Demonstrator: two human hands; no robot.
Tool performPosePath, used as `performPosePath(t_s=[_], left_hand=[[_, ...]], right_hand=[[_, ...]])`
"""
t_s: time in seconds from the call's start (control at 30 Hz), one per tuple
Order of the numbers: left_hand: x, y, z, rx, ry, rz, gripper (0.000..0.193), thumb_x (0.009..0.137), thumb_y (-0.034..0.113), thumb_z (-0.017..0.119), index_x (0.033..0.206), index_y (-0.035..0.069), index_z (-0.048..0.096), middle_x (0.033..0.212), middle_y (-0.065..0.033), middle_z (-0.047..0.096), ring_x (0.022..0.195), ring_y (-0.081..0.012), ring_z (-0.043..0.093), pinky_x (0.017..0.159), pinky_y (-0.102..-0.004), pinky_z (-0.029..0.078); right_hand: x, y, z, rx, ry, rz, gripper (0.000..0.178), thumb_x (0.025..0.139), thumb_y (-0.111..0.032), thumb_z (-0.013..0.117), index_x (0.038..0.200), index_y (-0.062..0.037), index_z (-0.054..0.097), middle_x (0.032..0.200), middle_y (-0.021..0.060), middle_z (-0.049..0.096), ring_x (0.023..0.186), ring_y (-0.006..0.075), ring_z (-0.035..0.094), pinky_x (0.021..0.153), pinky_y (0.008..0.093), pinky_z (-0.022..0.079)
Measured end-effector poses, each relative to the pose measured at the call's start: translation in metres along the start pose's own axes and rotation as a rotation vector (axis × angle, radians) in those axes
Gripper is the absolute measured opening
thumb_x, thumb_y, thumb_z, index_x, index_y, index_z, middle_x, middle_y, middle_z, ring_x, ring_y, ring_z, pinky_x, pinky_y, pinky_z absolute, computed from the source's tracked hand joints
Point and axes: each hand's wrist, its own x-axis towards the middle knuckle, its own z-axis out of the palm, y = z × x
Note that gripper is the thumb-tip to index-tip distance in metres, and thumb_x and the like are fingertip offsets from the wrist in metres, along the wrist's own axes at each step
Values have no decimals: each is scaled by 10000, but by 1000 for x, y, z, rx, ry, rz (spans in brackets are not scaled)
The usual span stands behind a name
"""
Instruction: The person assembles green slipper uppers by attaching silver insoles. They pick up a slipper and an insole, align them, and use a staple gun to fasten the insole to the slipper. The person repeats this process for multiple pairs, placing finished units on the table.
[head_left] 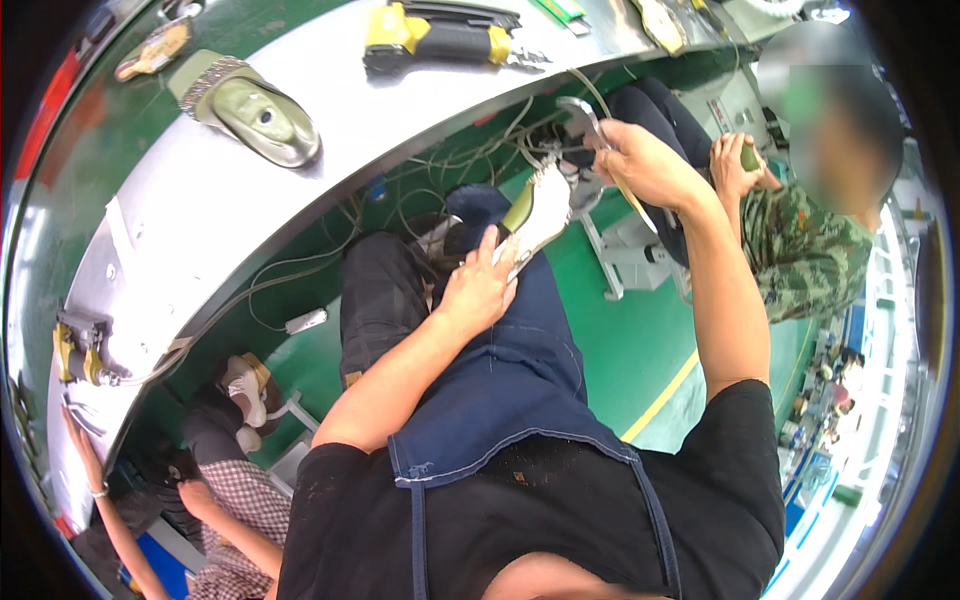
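Observation:
My left hand (478, 287) is closed around the heel end of a shoe upper on a last (545, 208), held over my lap. Its gathered edge is whitish, and a strip of olive green shows along one side. Raised beside its toe end, my right hand (650, 163) grips a pair of metal pincers (578, 112) with a curved silver head. The slim handles run out below my fist. The pincers' head is apart from the upper, and my palm hides the middle of the tool.
A curved pale bench (225, 215) bears an olive shoe form (262, 118) and a yellow-and-black power tool (435, 40). Another such tool (80, 350) lies at its left end. Cables (430, 170) hang beneath. A co-worker in camouflage (810, 245) sits right; another person (235, 510) sits lower left.

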Motion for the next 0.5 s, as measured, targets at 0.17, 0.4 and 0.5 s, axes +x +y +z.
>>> performPosePath(t_s=[0.17, 0.4, 0.5], left_hand=[[-10, 3, -9, -35, 6, -4, 625, 942, 219, 733, 1512, 86, 514, 1586, -335, 386, 1191, -471, 640, 947, -533, 601], [-14, -1, -6, -35, -3, -19, 629, 935, 219, 741, 1512, 90, 525, 1592, -325, 381, 1211, -466, 629, 952, -529, 597], [-15, -5, -6, -32, 20, 1, 657, 915, 212, 759, 1517, 95, 523, 1579, -321, 402, 1165, -460, 649, 928, -515, 607]], right_hand=[[66, -53, 6, -201, 555, -488, 346, 992, -182, 656, 1291, -9, 651, 1019, 211, 695, 976, 373, 676, 907, 441, 529], [159, -112, 41, -398, 592, -606, 499, 944, -293, 750, 1352, -34, 626, 1165, 230, 681, 1196, 438, 620, 1018, 487, 500], [172, -111, 45, -447, 499, -599, 643, 896, -328, 804, 1419, -40, 565, 1202, 237, 679, 1216, 442, 616, 1024, 492, 500]])
